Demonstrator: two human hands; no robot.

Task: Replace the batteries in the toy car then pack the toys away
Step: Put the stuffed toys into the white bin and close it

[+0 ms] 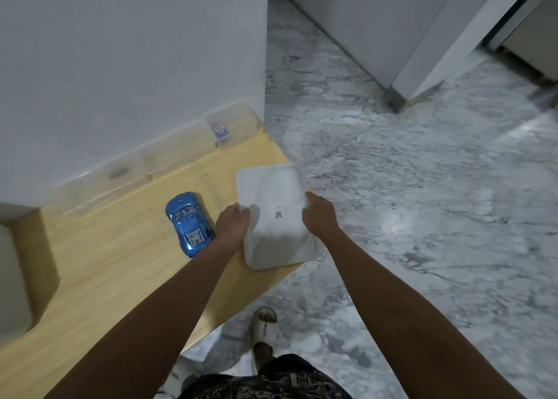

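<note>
Head-camera view, looking down past two bare forearms at a light wooden counter (99, 265) set against a white wall, with grey marbled floor to the right. Both hands hold a white rectangular plastic container lid (273, 214) that lies flat near the counter's right edge, a small QR-code sticker showing on its surface. The left hand (232, 225) grips the lid's left edge with its fingers curled over it; the right hand (318, 215) grips the right edge, its fingers wrapped round the rim. Whether a box sits beneath the lid cannot be told from here. Just left of the left hand, a shiny blue toy car (188, 223) stands upright on its wheels on the counter, apart from the lid. Along the wall runs a row of clear plastic storage boxes (142, 164), blurred; the farthest one (232, 123) holds something small and blue-white that is too soft to identify. No batteries are visible. A sandalled foot shows on the floor below. This looks like the packing stage, or its setting-up: the lid is being handled while the car waits outside any box. The next move likely calls for lifting the lid clear and keeping it level, without knocking the nearby car.
</note>
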